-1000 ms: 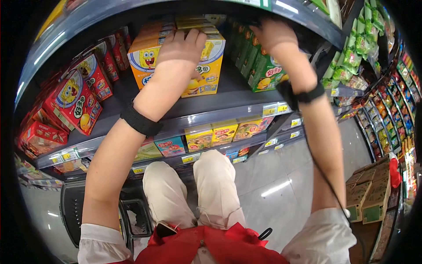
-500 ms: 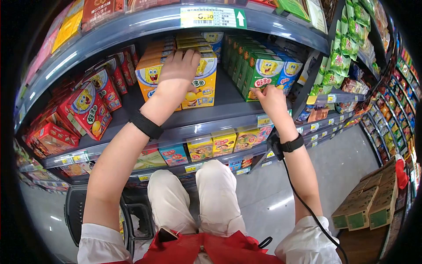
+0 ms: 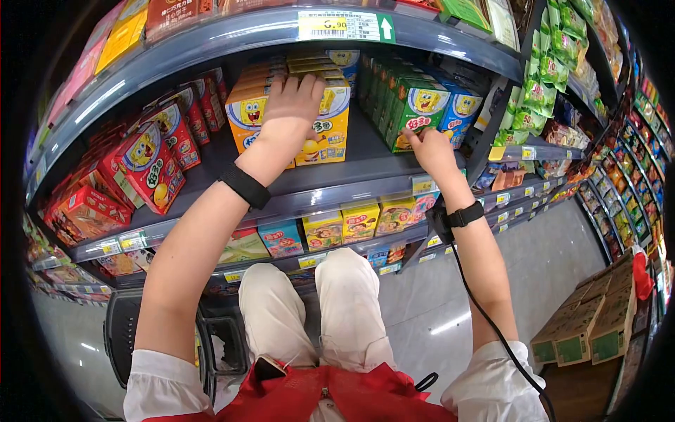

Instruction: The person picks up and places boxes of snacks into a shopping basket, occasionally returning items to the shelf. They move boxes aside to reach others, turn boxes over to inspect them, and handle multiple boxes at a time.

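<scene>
My left hand (image 3: 290, 112) lies over the front of the yellow cartoon snack boxes (image 3: 329, 144). Its fingers stretch apart over their upper edge, and the thumb rests against the front. My right hand (image 3: 434, 149) is at the lower front of a green snack box (image 3: 424, 107); its fingertips are bent against the box and partly hidden. That box fronts a row of green ones, with blue boxes (image 3: 462, 112) close on its right. Both wrists wear black bands, and a cable runs from the right one.
Red snack boxes (image 3: 146, 167), some tilted, stand at the left of the shelf. A shelf with a price label (image 3: 325, 27) overhangs my hands. Green snack packets (image 3: 541, 95) hang on the right. Below are a black basket (image 3: 121, 337) and cardboard cartons (image 3: 587, 327).
The camera view has shifted slightly. My left hand stays on the yellow boxes, and my right hand stays at the green box, a little higher against its front.
</scene>
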Demonstrator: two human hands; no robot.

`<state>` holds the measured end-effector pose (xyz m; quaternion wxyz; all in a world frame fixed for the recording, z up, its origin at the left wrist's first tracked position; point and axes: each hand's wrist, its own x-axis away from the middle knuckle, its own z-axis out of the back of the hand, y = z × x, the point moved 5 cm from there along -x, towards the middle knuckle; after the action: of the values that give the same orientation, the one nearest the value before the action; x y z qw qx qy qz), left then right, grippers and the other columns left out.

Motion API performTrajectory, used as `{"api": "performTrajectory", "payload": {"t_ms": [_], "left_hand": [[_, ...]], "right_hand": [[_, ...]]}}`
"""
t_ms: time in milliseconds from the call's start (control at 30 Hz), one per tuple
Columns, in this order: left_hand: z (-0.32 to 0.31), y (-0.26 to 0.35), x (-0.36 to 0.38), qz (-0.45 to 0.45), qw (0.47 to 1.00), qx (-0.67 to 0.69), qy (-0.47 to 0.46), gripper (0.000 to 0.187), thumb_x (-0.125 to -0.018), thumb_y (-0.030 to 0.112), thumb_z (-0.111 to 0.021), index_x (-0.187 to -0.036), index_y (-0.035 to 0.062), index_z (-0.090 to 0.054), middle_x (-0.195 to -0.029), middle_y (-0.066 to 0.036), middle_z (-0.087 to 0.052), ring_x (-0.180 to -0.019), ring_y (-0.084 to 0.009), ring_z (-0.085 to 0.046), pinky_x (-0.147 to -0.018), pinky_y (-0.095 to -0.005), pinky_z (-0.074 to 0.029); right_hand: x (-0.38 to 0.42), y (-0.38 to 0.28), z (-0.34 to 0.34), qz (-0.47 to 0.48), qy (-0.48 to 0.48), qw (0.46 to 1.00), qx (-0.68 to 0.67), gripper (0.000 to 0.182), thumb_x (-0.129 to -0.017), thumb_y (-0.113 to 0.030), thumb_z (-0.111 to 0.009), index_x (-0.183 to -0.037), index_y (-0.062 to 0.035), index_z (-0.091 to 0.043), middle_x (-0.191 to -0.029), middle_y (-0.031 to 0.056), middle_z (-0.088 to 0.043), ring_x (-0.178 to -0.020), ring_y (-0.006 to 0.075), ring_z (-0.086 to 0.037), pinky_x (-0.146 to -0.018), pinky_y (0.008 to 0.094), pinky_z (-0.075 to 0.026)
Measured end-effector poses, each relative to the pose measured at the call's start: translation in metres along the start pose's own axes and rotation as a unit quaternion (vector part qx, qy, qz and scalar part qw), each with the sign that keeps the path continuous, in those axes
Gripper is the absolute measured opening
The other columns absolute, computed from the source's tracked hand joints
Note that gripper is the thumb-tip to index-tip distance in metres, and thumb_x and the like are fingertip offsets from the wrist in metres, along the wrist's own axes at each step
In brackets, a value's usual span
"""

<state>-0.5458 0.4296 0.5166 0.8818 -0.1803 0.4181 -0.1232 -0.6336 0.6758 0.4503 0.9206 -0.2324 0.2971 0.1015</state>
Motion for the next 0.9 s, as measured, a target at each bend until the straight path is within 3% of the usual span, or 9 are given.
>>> {"api": "performTrajectory", "payload": {"t_ms": [67, 200, 267, 300, 333, 367, 467, 500, 900], "left_hand": [[0.003, 0.001, -0.002, 0.013, 0.999, 0.004, -0.053, 0.094, -0.048, 0.032, -0.086, -0.126, 0.0030, -0.044, -0.122, -0.011, -0.051, -0.112, -0.0278, -0.050, -0.101, -0.0442, -0.035], [0.010, 0.015, 0.003, -0.029, 0.997, -0.056, 0.031, 0.098, -0.050, 0.029, -0.083, -0.135, 0.0082, -0.039, -0.135, -0.008, -0.043, -0.125, -0.0259, -0.041, -0.107, -0.0453, -0.030], [0.011, 0.033, 0.012, -0.087, 0.987, -0.104, 0.083, 0.096, -0.053, 0.027, -0.080, -0.138, 0.0128, -0.038, -0.142, -0.006, -0.038, -0.131, -0.0246, -0.036, -0.110, -0.0453, -0.027], [0.010, 0.039, 0.015, -0.097, 0.994, -0.050, 0.022, 0.059, -0.077, 0.012, -0.057, -0.133, 0.0217, -0.045, -0.146, 0.002, -0.033, -0.136, -0.0239, -0.028, -0.113, -0.0456, -0.022], [0.007, 0.043, 0.016, -0.108, 0.992, -0.068, 0.027, 0.060, -0.076, 0.012, -0.058, -0.134, 0.0214, -0.045, -0.147, 0.002, -0.031, -0.137, -0.0241, -0.026, -0.113, -0.0459, -0.021], [-0.001, 0.043, 0.019, -0.118, 0.989, -0.086, 0.033, 0.060, -0.076, 0.013, -0.058, -0.134, 0.0212, -0.045, -0.149, 0.002, -0.029, -0.138, -0.0244, -0.025, -0.114, -0.0463, -0.020], [-0.019, 0.037, 0.018, -0.136, 0.985, -0.106, 0.029, 0.064, -0.074, 0.012, -0.059, -0.136, 0.0219, -0.044, -0.152, 0.001, -0.023, -0.140, -0.0255, -0.020, -0.113, -0.0477, -0.022], [-0.020, 0.037, 0.017, -0.140, 0.984, -0.104, 0.028, 0.065, -0.074, 0.011, -0.059, -0.136, 0.0219, -0.043, -0.152, 0.001, -0.023, -0.140, -0.0256, -0.021, -0.113, -0.0478, -0.022], [-0.024, 0.032, 0.015, -0.170, 0.979, -0.107, 0.021, 0.064, -0.076, 0.015, -0.060, -0.137, 0.0210, -0.042, -0.151, 0.000, -0.024, -0.139, -0.0271, -0.023, -0.112, -0.0467, -0.024]], "right_hand": [[0.002, -0.002, 0.021, -0.024, 0.056, 0.998, -0.020, 0.049, -0.085, -0.043, -0.059, -0.072, 0.0032, -0.064, -0.075, 0.0260, -0.064, -0.076, 0.0408, -0.064, -0.066, 0.0473, -0.050], [0.008, 0.018, 0.040, -0.001, 0.180, 0.984, -0.014, 0.045, -0.081, -0.034, -0.069, -0.091, 0.0064, -0.052, -0.089, 0.0248, -0.057, -0.078, 0.0419, -0.060, -0.068, 0.0446, -0.050], [0.002, 0.038, 0.023, 0.014, 0.155, 0.988, 0.003, 0.067, -0.074, -0.036, -0.076, -0.106, 0.0088, -0.038, -0.099, 0.0277, -0.047, -0.083, 0.0443, -0.057, -0.073, 0.0452, -0.050], [0.001, 0.041, 0.020, 0.018, 0.147, 0.989, 0.000, 0.073, -0.073, -0.038, -0.077, -0.110, 0.0101, -0.036, -0.102, 0.0299, -0.046, -0.086, 0.0451, -0.056, -0.074, 0.0454, -0.049], [0.000, 0.047, 0.014, 0.021, 0.139, 0.990, -0.004, 0.080, -0.071, -0.040, -0.078, -0.114, 0.0114, -0.033, -0.105, 0.0321, -0.044, -0.088, 0.0459, -0.056, -0.076, 0.0456, -0.049], [-0.007, 0.057, 0.002, 0.021, 0.124, 0.992, -0.025, 0.109, -0.067, -0.047, -0.079, -0.131, 0.0140, -0.016, -0.121, 0.0408, -0.033, -0.102, 0.0521, -0.049, -0.086, 0.0486, -0.046], [-0.013, 0.049, -0.009, -0.035, 0.080, 0.996, 0.006, 0.127, -0.065, -0.053, -0.078, -0.138, 0.0145, 0.001, -0.132, 0.0460, -0.019, -0.115, 0.0581, -0.038, -0.097, 0.0522, -0.038], [-0.014, 0.044, -0.007, -0.075, 0.018, 0.995, -0.057, 0.133, -0.064, -0.056, -0.077, -0.138, 0.0135, 0.009, -0.137, 0.0471, -0.006, -0.123, 0.0615, -0.024, -0.104, 0.0554, -0.029], [-0.020, 0.044, -0.029, -0.099, 0.045, 0.994, -0.012, 0.128, -0.068, -0.053, -0.076, -0.139, 0.0129, 0.007, -0.139, 0.0459, 0.000, -0.127, 0.0607, -0.019, -0.106, 0.0563, -0.025]]}}
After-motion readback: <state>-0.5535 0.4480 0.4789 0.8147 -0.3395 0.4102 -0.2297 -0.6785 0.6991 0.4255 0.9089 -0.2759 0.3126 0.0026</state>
